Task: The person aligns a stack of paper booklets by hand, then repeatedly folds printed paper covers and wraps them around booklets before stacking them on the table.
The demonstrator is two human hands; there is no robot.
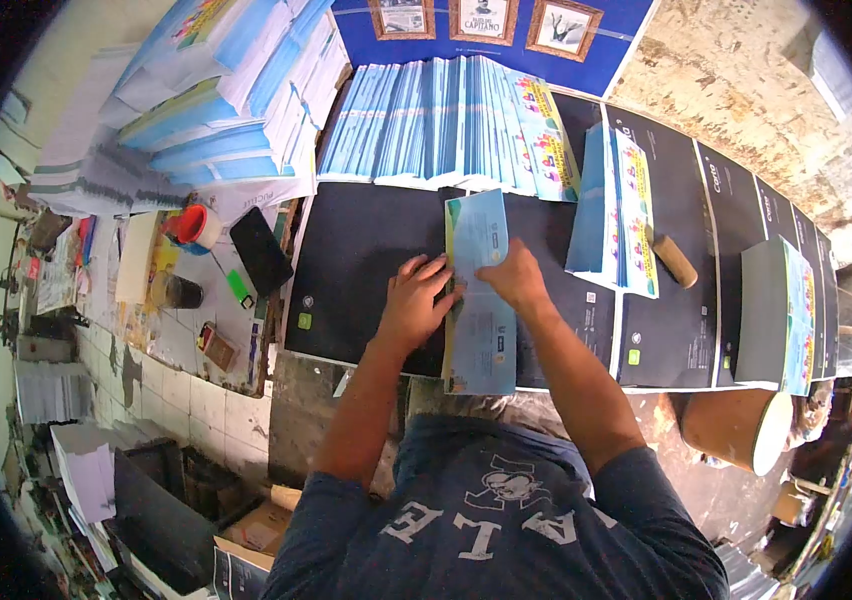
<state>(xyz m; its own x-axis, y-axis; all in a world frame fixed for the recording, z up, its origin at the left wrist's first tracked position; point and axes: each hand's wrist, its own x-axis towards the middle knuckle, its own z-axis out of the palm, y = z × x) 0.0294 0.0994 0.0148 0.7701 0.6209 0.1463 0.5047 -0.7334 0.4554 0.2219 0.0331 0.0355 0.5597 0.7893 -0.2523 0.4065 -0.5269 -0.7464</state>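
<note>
A light blue booklet [481, 340] is laid lengthwise on the black tabletop [366, 270], its near end at the front edge and its far end by a long row of booklets [426, 125]. Its left edge is touched by the left hand [416, 303], fingers partly curled, and its right side by the right hand [514, 276]; whether paper is pinched by either cannot be told. To the right, a brown cylinder [675, 262] is seen beside a smaller stack [596, 205].

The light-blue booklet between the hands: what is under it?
Black tabletop shows on both sides of the booklet, so it probably continues underneath; the covered part cannot be seen.
</note>
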